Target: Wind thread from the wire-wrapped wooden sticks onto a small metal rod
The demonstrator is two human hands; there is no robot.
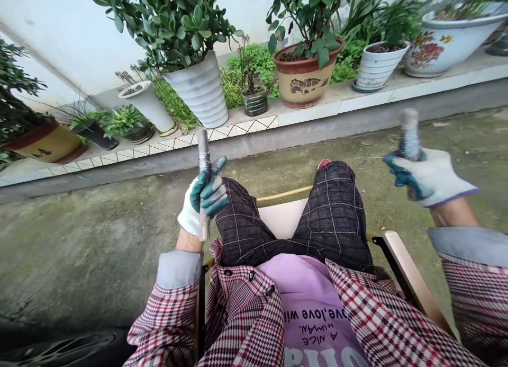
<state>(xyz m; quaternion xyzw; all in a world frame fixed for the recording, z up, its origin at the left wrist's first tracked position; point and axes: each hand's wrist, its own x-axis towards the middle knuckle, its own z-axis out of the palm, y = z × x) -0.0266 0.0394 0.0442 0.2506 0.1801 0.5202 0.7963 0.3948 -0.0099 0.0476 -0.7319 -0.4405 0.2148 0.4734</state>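
Note:
My left hand (210, 195), in a white glove with green-coated fingers, is closed around a wire-wound stick (203, 154). The stick stands nearly upright above my left knee, with silvery wire coiled around its upper part and its bare lower end below the fist. Far to the right, my right hand (432, 176) wears a matching glove and grips a thicker wire-wound rod (410, 131), slightly blurred. A faint thin line runs leftward from near the right hand; whether it reaches the left stick I cannot tell.
I sit on a chair with armrests (416, 282). In front, a tiled ledge (246, 126) carries several potted plants, among them a white ribbed pot (202, 91) and a brown-and-yellow pot (305, 81). A dark wheel-like object (75, 348) lies at lower left.

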